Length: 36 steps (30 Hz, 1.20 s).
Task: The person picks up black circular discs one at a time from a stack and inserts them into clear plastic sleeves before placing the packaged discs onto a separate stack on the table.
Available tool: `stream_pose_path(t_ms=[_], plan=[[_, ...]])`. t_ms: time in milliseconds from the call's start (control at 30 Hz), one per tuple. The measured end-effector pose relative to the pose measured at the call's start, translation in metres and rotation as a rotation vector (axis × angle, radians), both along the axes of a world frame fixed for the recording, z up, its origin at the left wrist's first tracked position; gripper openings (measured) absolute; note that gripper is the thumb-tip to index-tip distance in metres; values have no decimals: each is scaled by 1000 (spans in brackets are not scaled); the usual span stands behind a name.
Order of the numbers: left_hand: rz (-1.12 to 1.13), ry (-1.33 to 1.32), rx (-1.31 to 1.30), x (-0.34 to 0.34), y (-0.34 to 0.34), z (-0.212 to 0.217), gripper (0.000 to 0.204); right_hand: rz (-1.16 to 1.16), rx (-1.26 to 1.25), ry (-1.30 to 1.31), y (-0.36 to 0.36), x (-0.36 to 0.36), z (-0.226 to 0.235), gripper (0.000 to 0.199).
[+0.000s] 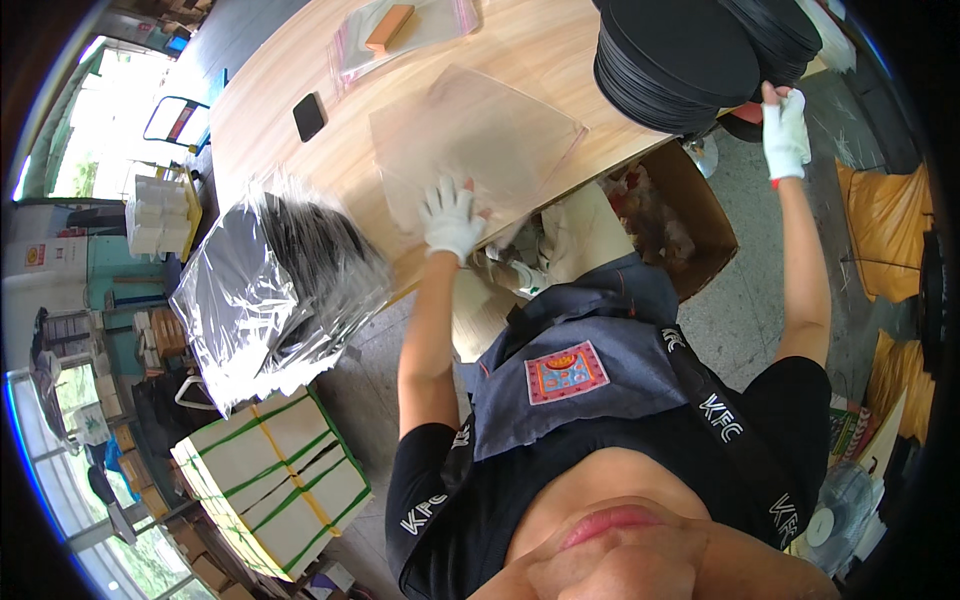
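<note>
- The gloved left hand point(453, 220) lies on a clear plastic sheet point(480, 130), its fingers spread apart and closed around nothing.
- The gloved right hand point(785, 135) is at the edge of the black discs point(680, 50); its fingertips are near the rim, but one cannot tell if they pinch something.
- The clear sheet lies flat on the wooden table point(270, 100), in front of the person, and no disc is seen on it.
- The black discs stand in piles at the far right of the table, uncovered, so this part seems not yet done.
- At the left, a dark pile in shiny plastic point(280, 280) is covered, perhaps finished; its count cannot be told.
- More clear bags point(440, 25) lie at the far side, under a brown block point(390, 27), and seem unused.
</note>
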State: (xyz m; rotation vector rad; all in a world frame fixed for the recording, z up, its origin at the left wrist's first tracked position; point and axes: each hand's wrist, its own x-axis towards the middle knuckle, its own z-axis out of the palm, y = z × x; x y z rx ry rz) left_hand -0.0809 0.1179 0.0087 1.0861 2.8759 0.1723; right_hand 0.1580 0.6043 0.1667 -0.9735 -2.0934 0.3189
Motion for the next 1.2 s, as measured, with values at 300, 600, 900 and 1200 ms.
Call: stream_pose_path(t_ms=[300,600,900,1200], plan=[[-18,-240,458,-36,-11,50,72,411,-960,281,-49,-33,44,23],[131,-623,1131,-16,17,138,55,961,201,-48,-171,-95,-22,22],[268,-807,1358,-9,9,55,35,879,255,-283,-187,-102,-87,25],[225,4,-77,13,9,28,34,1019,-1597,-12,-163,-29,-68,49]])
